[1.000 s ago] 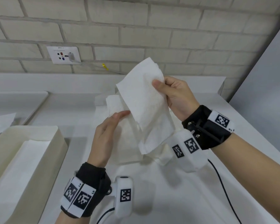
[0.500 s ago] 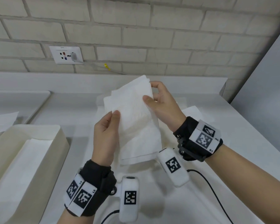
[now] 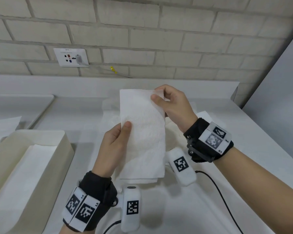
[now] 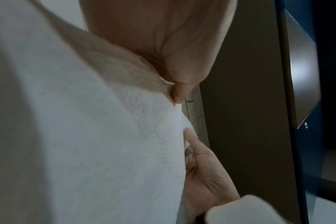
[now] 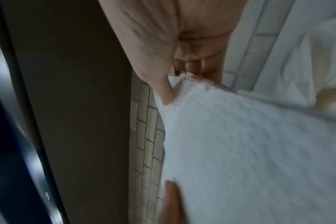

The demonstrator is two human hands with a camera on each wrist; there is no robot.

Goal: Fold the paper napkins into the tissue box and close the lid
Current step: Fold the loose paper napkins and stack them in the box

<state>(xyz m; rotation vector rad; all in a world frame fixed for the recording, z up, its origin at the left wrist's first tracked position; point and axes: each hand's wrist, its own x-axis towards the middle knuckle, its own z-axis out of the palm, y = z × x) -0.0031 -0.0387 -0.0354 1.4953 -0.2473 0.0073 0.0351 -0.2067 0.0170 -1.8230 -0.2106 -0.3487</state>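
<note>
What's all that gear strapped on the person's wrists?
Both hands, left hand and right hand, are bare, with no sleeves on the forearms. Each wrist wears a black fabric band carrying white blocks printed with black-and-white square codes. A white rounded pod with another code sticks out from each band, and thin black cables trail from them.

The napkin, which a second ago hung loose and crumpled from the right hand, is now a flat, upright folded rectangle held above the counter. The right hand has dropped lower and moved in, and now pinches the napkin's top right corner. The left hand, which before only reached toward the hanging sheet with open fingers, now grips the left edge with its thumb pressed on the front. The loose lower flap has gone, its layers now lined up at the bottom
</note>
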